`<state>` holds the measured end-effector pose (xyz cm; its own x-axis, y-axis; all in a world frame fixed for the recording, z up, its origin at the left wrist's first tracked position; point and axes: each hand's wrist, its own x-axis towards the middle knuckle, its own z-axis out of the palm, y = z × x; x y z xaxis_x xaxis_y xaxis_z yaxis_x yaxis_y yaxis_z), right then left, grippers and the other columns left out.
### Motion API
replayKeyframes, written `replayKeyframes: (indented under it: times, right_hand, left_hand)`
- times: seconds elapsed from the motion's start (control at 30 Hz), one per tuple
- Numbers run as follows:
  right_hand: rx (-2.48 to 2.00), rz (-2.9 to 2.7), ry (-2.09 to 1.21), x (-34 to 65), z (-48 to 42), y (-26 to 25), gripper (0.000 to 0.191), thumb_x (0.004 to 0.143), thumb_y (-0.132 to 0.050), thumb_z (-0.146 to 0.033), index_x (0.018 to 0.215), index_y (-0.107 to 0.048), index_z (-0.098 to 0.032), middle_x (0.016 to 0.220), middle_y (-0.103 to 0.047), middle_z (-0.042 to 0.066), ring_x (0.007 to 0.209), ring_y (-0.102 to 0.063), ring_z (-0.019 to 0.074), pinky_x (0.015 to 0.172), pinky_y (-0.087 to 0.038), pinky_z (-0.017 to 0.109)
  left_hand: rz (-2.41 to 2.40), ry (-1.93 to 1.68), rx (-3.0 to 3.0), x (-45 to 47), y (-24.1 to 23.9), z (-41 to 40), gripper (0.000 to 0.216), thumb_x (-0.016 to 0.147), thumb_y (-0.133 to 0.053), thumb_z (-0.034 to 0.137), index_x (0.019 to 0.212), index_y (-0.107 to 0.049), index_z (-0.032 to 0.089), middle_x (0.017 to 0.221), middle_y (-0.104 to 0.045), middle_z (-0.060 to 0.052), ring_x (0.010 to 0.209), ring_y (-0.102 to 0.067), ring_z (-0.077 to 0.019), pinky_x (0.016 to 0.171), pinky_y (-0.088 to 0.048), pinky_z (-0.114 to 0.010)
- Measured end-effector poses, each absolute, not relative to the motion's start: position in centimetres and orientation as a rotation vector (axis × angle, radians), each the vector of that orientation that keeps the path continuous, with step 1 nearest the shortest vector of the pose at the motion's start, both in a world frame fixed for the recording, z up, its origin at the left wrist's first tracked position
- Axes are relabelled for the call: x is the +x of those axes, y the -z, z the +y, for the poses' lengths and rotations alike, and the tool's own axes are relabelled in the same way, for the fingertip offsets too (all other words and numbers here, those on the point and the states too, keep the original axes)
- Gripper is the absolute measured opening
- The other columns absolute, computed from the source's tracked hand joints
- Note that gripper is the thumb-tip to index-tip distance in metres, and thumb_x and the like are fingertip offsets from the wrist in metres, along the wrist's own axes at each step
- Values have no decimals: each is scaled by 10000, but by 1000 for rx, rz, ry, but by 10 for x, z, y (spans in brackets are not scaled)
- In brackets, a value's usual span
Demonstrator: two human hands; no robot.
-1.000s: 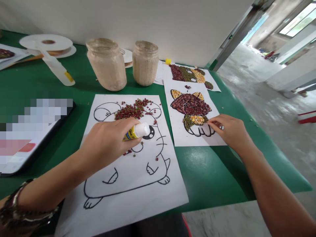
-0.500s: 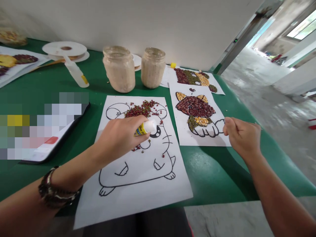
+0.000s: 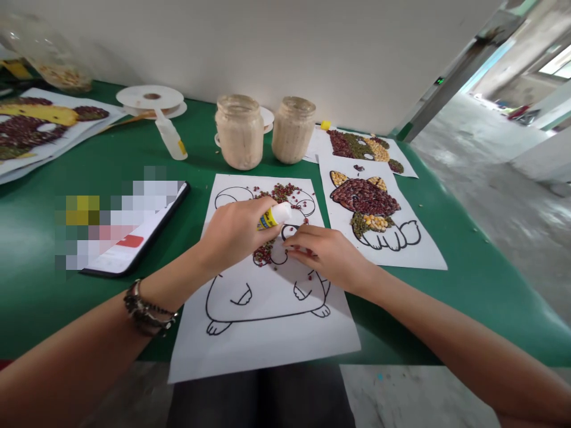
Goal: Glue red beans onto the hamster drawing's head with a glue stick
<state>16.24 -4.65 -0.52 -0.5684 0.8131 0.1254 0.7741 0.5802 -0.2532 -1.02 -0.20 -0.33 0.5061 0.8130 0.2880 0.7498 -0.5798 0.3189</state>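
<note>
A sheet of paper [image 3: 263, 351] with an animal line drawing lies in front of me, red and green beans [image 3: 285, 193] scattered over its upper part. My left hand [image 3: 238, 232] is closed around a glue stick [image 3: 270, 217], its white end pointing right above the drawing. Over the drawn face, my right hand [image 3: 328, 252] reaches in with thumb and fingers brought together in a pinch. Whatever is between those fingertips is too small to make out. More beans [image 3: 264, 252] lie under and beside my left hand.
To the right is a fox picture [image 3: 368, 199] filled with beans and corn, another bean picture [image 3: 357, 145] behind it. Two cloudy jars [image 3: 241, 134] stand at the back. A phone [image 3: 147, 232], a glue bottle [image 3: 171, 137] and a white spool [image 3: 149, 95] are on the left.
My right hand has moved left from beside the fox picture to the drawing's face, its fist loosening into a pinch. The view has shifted left; my left hand still holds the glue stick.
</note>
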Motion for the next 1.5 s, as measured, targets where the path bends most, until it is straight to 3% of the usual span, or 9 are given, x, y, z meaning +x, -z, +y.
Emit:
replayKeyframes:
  times: [0.33,0.57,0.8,1.07,1.33,1.5]
  right_hand:
    - [-1309,-2515,-232,163,-44,12,135,789,-477,-170,777,-611,-162,759,-604,32,682,-555,121,596,-432,235]
    - [-1170,-1983,-118,174,-50,-8,65,757,-537,-167,714,-585,-177,655,-621,-1,639,-565,103,596,-451,233]
    - [-909,-2187,130,176,-58,-7,95,775,-509,-149,794,-591,-195,712,-629,8,667,-570,98,579,-469,224]
    - [-813,-2361,608,179,-59,-14,137,779,-489,-122,739,-599,-192,672,-641,-5,562,-529,87,493,-437,213]
    - [-765,-2413,769,178,-58,-9,106,760,-512,-99,716,-586,-160,631,-627,8,540,-514,100,450,-390,233]
    - [-886,-2418,612,176,-57,-6,139,783,-477,-104,696,-572,-154,607,-604,11,553,-517,100,483,-397,229]
  left_hand:
    - [1316,-619,2640,-9,2,-4,190,755,-446,325,770,-548,166,601,-566,-2,523,-479,-112,457,-276,-217]
    - [1055,-492,2654,-8,4,-6,146,731,-476,286,804,-553,186,636,-589,24,557,-519,-109,474,-300,-206]
    - [867,-405,2618,-6,1,-10,93,723,-479,254,742,-545,191,591,-562,49,522,-493,-86,466,-296,-199]
    - [859,-399,2611,-6,4,-10,80,721,-484,251,740,-532,189,605,-566,40,540,-506,-96,472,-299,-202]
    - [891,-407,2719,-6,5,-9,103,745,-474,277,734,-513,182,586,-558,36,507,-492,-94,447,-266,-208]
    - [926,-415,2818,-7,9,-8,106,749,-484,286,759,-509,184,594,-576,31,505,-505,-104,437,-240,-218]
